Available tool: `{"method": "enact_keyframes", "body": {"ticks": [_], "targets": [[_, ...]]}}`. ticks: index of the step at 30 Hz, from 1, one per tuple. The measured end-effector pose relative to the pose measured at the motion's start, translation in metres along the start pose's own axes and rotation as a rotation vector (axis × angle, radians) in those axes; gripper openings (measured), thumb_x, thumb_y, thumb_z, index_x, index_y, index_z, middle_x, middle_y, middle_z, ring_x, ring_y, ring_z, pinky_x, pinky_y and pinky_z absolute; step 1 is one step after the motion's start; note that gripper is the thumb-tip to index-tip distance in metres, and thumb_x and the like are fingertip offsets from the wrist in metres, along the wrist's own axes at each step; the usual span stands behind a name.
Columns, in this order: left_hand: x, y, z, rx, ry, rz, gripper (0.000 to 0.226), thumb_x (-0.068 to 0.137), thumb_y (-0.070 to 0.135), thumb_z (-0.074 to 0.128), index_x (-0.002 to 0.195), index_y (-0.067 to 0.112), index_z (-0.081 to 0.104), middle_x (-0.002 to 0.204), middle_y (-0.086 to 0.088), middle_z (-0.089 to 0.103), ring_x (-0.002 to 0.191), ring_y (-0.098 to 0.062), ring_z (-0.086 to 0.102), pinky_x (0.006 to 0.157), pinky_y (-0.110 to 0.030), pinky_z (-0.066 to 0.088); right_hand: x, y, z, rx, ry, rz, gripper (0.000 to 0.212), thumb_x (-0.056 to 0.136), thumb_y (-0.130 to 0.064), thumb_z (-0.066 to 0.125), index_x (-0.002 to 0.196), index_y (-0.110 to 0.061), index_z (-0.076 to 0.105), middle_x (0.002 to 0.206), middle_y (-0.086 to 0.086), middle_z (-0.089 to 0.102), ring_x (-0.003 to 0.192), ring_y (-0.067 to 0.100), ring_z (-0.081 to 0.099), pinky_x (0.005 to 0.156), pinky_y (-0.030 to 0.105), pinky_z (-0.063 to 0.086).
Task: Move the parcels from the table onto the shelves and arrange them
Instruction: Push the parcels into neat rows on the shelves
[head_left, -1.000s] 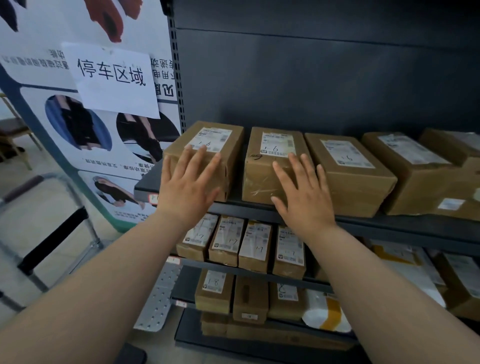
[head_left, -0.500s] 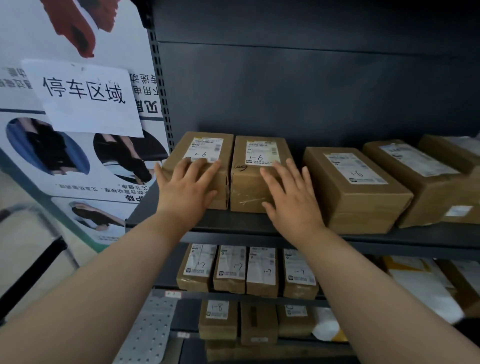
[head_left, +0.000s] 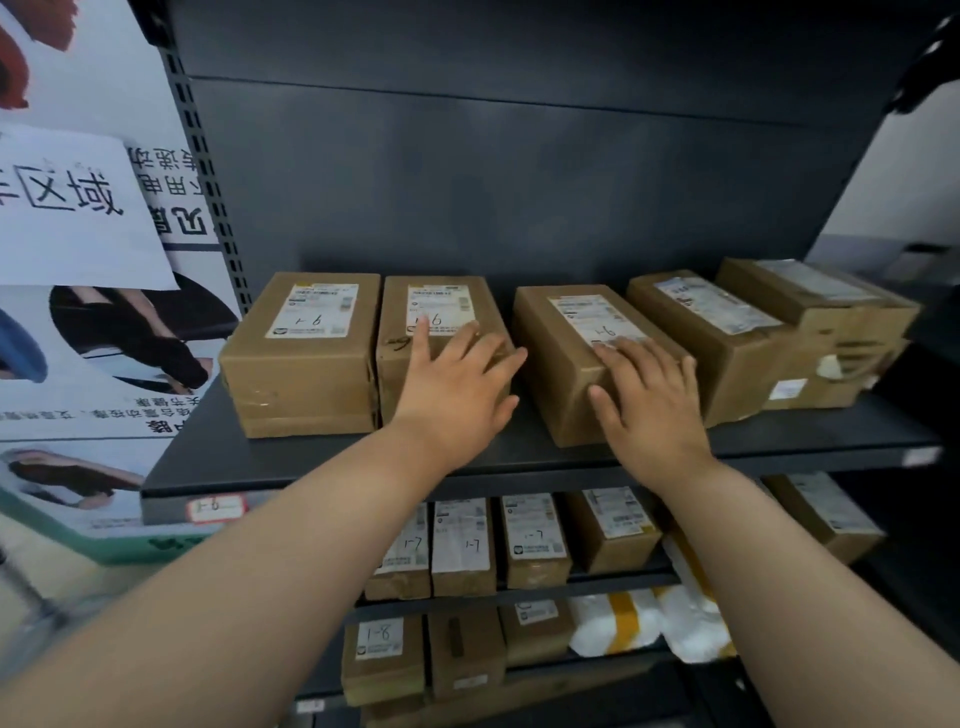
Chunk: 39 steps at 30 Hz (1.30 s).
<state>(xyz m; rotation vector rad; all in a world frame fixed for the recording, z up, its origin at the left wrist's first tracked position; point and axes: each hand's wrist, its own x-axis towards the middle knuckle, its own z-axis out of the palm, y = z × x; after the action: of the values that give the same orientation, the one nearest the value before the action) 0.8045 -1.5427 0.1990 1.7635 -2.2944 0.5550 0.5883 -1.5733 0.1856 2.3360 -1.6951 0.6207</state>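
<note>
Row of brown parcels on the top shelf (head_left: 311, 462), mid-frame: leftmost parcel (head_left: 301, 364) and second parcel (head_left: 452, 296) sit flush, while the third parcel (head_left: 550, 358) lies skewed with a gap beside it. Left hand (head_left: 457, 384) rests flat, fingers spread, on the second; right hand (head_left: 649, 410) lies flat and open on the third's near corner, gripping nothing. Judgement: placing here looks done and straightening remains. The lower shelves (head_left: 587, 582), bottom centre, are also stocked, but the surface is out of frame, so what is left to carry is unknown.

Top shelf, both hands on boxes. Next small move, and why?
Probably slide the third box left with the right hand until it meets the second box, which the left hand rests on: a gap separates them, and the third box sits skewed.
</note>
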Motion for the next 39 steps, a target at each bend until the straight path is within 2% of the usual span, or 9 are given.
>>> {"method": "enact_keyframes", "body": {"ticks": [4,9,11,15,19,24,28,34,39], "targets": [[0.007,-0.002,0.011,-0.052,0.040,-0.037,0.064,0.099,0.037,0.038,0.154,0.030,0.005,0.155,0.005,0.026,0.144,-0.020,0.021,0.115,-0.055,0.015,0.019,-0.020,0.006,-0.026,-0.062,-0.004,0.052,0.101,-0.035,0.033,0.151,-0.032,0.020,0.158,-0.001,0.022,0.147,0.022,0.009,0.118,0.052,0.000],[0.009,-0.008,0.019,-0.052,0.192,-0.020,0.058,0.084,0.023,0.064,0.139,0.016,0.049,0.129,-0.004,0.059,0.120,-0.026,0.054,0.099,-0.060,0.040,0.036,-0.043,0.014,-0.066,-0.102,-0.037,0.060,0.100,-0.029,0.036,0.153,-0.034,0.009,0.160,-0.002,0.015,0.147,0.023,0.005,0.117,0.054,0.000],[0.009,-0.012,0.021,-0.071,0.234,-0.016,0.056,0.078,0.017,0.070,0.132,0.013,0.056,0.122,-0.005,0.063,0.113,-0.027,0.059,0.094,-0.062,0.043,0.039,-0.048,0.015,-0.085,-0.104,-0.024,0.062,0.100,-0.028,0.037,0.153,-0.035,0.006,0.160,-0.002,0.013,0.148,0.023,0.004,0.117,0.055,-0.001],[0.008,-0.016,0.017,-0.048,0.209,0.001,0.051,0.084,0.024,0.064,0.134,0.018,0.054,0.127,-0.002,0.059,0.120,-0.024,0.054,0.101,-0.067,0.034,0.037,-0.048,0.013,-0.092,-0.084,-0.044,0.062,0.100,-0.035,0.036,0.153,-0.032,0.005,0.160,-0.001,0.014,0.148,0.023,0.006,0.117,0.053,0.003],[0.016,-0.009,0.007,-0.056,0.132,-0.004,0.055,0.095,0.041,0.043,0.147,0.026,0.035,0.148,0.002,0.041,0.139,-0.020,0.033,0.114,-0.063,0.015,0.035,-0.023,-0.011,-0.115,0.098,-0.023,0.059,0.097,-0.039,0.040,0.152,-0.029,0.021,0.159,0.002,0.022,0.147,0.023,0.012,0.116,0.051,0.003],[0.034,0.019,-0.004,0.011,0.131,0.026,0.056,0.099,0.045,0.032,0.152,0.028,0.023,0.156,0.002,0.028,0.145,-0.020,0.023,0.116,-0.059,0.009,0.023,0.055,-0.042,-0.139,0.219,0.094,0.054,0.095,-0.041,0.042,0.146,-0.023,0.037,0.154,0.006,0.033,0.145,0.027,0.020,0.116,0.055,0.009],[0.052,0.054,-0.004,0.052,0.099,-0.016,0.058,0.100,0.048,0.025,0.153,0.030,0.011,0.160,0.002,0.018,0.148,-0.021,0.013,0.117,-0.058,0.003,0.010,0.112,-0.042,-0.142,0.094,0.144,0.061,0.091,-0.056,0.025,0.144,-0.029,0.038,0.155,0.003,0.031,0.146,0.025,0.016,0.115,0.059,0.006],[0.076,0.101,-0.002,0.066,0.041,-0.123,0.059,0.099,0.052,0.018,0.152,0.035,-0.001,0.161,0.002,0.013,0.149,-0.023,0.006,0.116,-0.060,-0.003,0.018,0.117,-0.026,-0.032,-0.022,0.028,0.057,0.094,-0.055,0.032,0.146,-0.030,0.033,0.156,0.005,0.023,0.145,0.028,0.009,0.111,0.055,0.024],[0.087,0.122,0.000,0.107,-0.009,-0.158,0.059,0.100,0.052,0.018,0.152,0.037,-0.005,0.162,0.003,0.010,0.149,-0.023,0.005,0.113,-0.063,-0.007,0.036,0.093,-0.014,0.133,-0.064,-0.021,0.049,0.097,-0.038,0.039,0.146,-0.034,0.033,0.157,0.000,0.018,0.145,0.022,0.001,0.112,0.065,0.002]]}}
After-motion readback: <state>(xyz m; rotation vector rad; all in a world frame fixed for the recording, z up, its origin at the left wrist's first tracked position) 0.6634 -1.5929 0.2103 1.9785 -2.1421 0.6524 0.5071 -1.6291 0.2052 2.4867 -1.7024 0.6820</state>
